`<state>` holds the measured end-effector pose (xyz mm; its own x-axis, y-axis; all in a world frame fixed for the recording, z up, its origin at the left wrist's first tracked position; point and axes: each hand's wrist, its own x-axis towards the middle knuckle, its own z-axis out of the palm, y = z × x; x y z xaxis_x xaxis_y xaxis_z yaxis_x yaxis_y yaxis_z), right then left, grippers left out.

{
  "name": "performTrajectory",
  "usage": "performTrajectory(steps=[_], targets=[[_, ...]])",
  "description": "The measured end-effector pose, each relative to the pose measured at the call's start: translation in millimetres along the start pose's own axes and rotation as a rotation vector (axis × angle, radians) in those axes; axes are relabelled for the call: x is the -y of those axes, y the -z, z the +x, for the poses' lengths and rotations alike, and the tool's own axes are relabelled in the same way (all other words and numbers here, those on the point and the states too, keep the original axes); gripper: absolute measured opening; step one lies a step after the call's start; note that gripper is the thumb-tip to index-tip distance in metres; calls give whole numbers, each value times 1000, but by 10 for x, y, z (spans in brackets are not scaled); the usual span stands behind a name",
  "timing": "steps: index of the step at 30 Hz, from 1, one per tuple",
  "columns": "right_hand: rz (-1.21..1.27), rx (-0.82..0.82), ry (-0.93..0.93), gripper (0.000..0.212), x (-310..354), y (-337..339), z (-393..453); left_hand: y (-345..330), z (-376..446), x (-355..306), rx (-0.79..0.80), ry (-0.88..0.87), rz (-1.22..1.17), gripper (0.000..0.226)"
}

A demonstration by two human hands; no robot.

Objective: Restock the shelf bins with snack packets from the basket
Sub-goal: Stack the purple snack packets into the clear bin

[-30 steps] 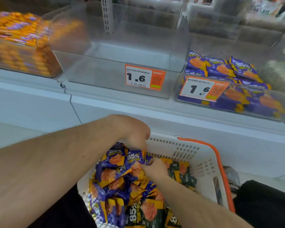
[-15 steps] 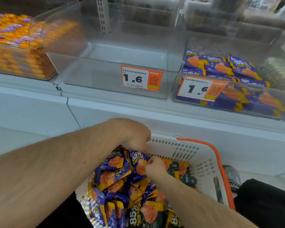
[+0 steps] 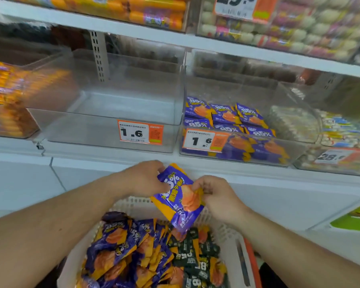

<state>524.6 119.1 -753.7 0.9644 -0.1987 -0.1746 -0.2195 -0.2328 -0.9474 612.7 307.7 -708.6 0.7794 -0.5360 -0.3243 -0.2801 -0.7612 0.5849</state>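
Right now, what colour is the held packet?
Purple with orange edges packet, head view.

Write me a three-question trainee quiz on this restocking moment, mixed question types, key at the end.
1. True or false: both the left hand and the right hand hold the purple packet.
2. The clear bin behind the left 1.6 price tag holds: A) purple packets B) nothing visible C) dark green packets
3. Name the two packet colours in the basket.

Key: 1 true; 2 B; 3 purple and dark green.
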Motion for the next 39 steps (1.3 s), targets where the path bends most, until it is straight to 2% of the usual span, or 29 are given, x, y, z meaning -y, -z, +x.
performTrajectory(steps=[2,5,8,9,10,12,13,15,17,19,21,23,26,29,32,39], targets=[[96,-20,35,47,223,99,-79,52,-49,-168,-93,-71,-384,23],[220,-50,107,43,588,252,-183,163,-80,-439,-289,-209,-604,5],[253,-146,177,41,889,434,-157,314,-60,-664,-450,-334,-728,18],[261,-187,186,39,976,513,-108,337,-24,-681,-514,-416,-677,19],[259,-227,191,37,1059,594,-51,364,12,-686,-597,-506,-504,21],[234,-291,179,28,1189,779,105,375,176,-577,-822,-614,40,49],[224,-316,158,24,1243,880,206,352,280,-508,-888,-610,237,59],[217,-378,129,26,1304,1083,493,294,409,-405,-901,-537,403,69],[154,-469,88,27,1311,1252,861,239,493,-357,-886,-457,476,73],[61,-545,31,16,1278,1371,1206,206,545,-336,-921,-424,534,68],[-60,-572,1,17,1227,1456,1502,178,564,-370,-945,-376,567,67],[-212,-489,-31,16,1157,1487,1701,129,594,-398,-951,-318,595,69],[-419,-366,-98,36,1082,1422,1808,102,625,-387,-977,-301,600,69],[-625,-306,-146,38,1036,1372,1874,107,624,-380,-983,-288,622,69],[-811,-331,-147,45,1009,1374,1896,98,638,-372,-984,-284,636,69],[-960,-326,-174,58,977,1375,1906,95,626,-376,-953,-276,631,69]])
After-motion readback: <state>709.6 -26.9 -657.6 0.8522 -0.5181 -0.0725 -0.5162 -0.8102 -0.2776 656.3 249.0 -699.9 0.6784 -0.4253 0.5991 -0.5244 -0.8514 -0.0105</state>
